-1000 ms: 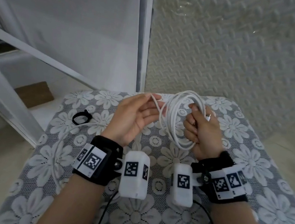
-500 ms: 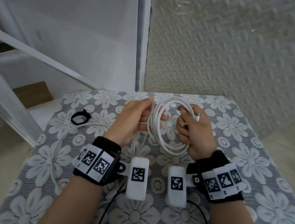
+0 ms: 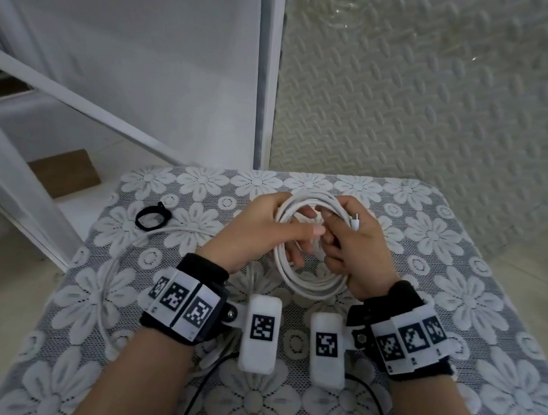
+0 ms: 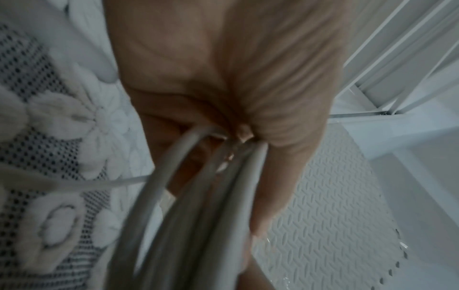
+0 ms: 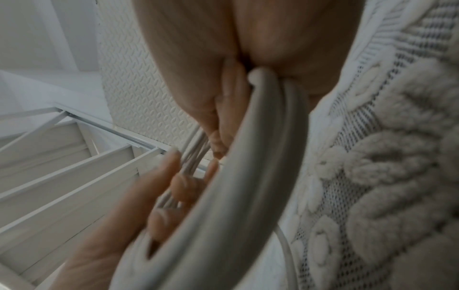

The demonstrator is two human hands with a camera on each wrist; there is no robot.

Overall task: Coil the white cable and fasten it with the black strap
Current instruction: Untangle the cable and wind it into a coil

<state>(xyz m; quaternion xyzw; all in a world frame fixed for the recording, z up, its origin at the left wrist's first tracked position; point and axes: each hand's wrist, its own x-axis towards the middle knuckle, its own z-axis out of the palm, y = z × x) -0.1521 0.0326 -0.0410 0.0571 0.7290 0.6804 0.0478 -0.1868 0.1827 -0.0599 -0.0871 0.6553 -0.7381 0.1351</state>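
Several loops of the white cable (image 3: 308, 282) form a coil held just above the flowered tablecloth, between both hands. My left hand (image 3: 297, 234) reaches in from the left, its fingers curled round the strands (image 4: 198, 196). On the right side of the coil, my right hand (image 3: 339, 241) grips the bundle (image 5: 236, 176), and the cable's plug (image 3: 355, 222) sticks out above its knuckles. A loose tail of cable (image 3: 112, 277) runs off to the left across the cloth. The black strap (image 3: 152, 218) lies as a small ring on the table's far left, apart from both hands.
The small table's lace cloth (image 3: 461, 299) ends close on every side. A white metal frame (image 3: 27, 177) slants past the left edge, with a brown board (image 3: 63, 171) behind it. A textured wall panel (image 3: 416, 104) stands just beyond the far edge.
My left hand has swung in from the left with the cable and now grips the coil next to my right hand. The coil has dropped lower and closer to me.
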